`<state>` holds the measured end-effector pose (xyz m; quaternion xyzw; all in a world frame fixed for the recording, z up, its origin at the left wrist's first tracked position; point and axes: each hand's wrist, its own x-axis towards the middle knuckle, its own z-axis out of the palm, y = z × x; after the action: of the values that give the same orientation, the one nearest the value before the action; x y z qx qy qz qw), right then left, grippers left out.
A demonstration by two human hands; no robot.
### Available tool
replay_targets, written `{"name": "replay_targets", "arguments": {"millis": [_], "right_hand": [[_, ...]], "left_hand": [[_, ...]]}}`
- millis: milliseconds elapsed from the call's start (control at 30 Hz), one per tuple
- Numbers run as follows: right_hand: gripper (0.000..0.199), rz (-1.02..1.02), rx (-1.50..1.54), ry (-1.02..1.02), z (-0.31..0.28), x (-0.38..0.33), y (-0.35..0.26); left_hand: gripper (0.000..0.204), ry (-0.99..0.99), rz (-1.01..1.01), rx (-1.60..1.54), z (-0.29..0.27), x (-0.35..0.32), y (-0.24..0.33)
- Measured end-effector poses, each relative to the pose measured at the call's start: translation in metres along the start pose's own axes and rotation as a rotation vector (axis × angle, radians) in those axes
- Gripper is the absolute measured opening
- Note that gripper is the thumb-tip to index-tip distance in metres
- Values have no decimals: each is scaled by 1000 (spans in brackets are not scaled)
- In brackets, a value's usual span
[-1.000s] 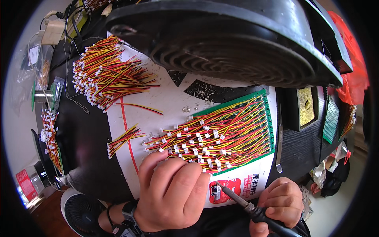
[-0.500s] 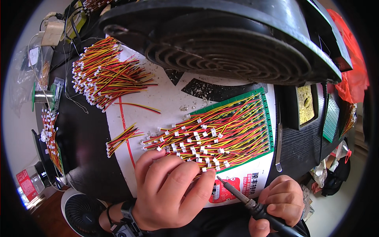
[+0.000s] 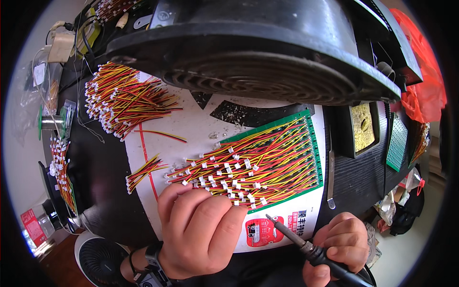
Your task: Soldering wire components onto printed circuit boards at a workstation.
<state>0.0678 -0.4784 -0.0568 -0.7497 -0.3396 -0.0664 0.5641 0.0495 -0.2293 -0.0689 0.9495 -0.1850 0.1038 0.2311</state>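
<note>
Seen from the head camera, the left hand (image 3: pixel 198 229) lay curled, knuckles up, at the near edge of a fan of red, yellow and black wire leads (image 3: pixel 244 167), its fingertips (image 3: pixel 172 189) pressed down on the white connector ends nearest the person. Its grip was closed loosely over those leads rather than pinching any single one; what lay under the palm could not be seen. The leads ran out to the right to a green circuit board (image 3: pixel 313 153), which lay on a white paper sheet (image 3: pixel 201 129) on the dark bench (image 3: pixel 103 158).

The right hand (image 3: pixel 339 241), low and to the right, had its grip wrapped tight round the black handle of a soldering iron (image 3: pixel 299 239), whose thin tip pointed up and left, just short of the board's near corner and over a red printed label on the sheet.

A loose heap of the same leads (image 3: pixel 122 100) lay far left on the sheet, and a small bundle (image 3: pixel 143 170) lay just left of the fan. Metal tweezers (image 3: pixel 331 167) rested right of the board, with a brass tip-cleaner tray (image 3: pixel 363 122) beyond them. A large black fan housing (image 3: pixel 258 52) loomed over the far side.
</note>
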Motion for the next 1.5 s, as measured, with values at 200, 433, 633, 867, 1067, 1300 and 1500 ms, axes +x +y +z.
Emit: {"name": "replay_targets", "arguments": {"millis": [200,433,633,867,1067,1300,1500], "right_hand": [[29,11,-41,74,-3,-2,0],[29,1,6,6,-7,0,1],[28,-4,8,23,-7,0,3],[29,-4,14,-7,-9,2,3],[29,4,22,-4,-9,3,2],[29,13,-9,-20,-6,6,2],[30,27,-8,-20,2,7,6]], "left_hand": [[22,-32,9,-29,0,3,1],[26,30,103,110,-13,-2,17],[20,-27,90,-42,-3,10,7],[22,-16,26,-3,-6,16,15],[19,-63,-18,54,-4,22,23],[20,-3,-49,4,7,13,18],[24,-54,-55,-8,1,8,13]]}}
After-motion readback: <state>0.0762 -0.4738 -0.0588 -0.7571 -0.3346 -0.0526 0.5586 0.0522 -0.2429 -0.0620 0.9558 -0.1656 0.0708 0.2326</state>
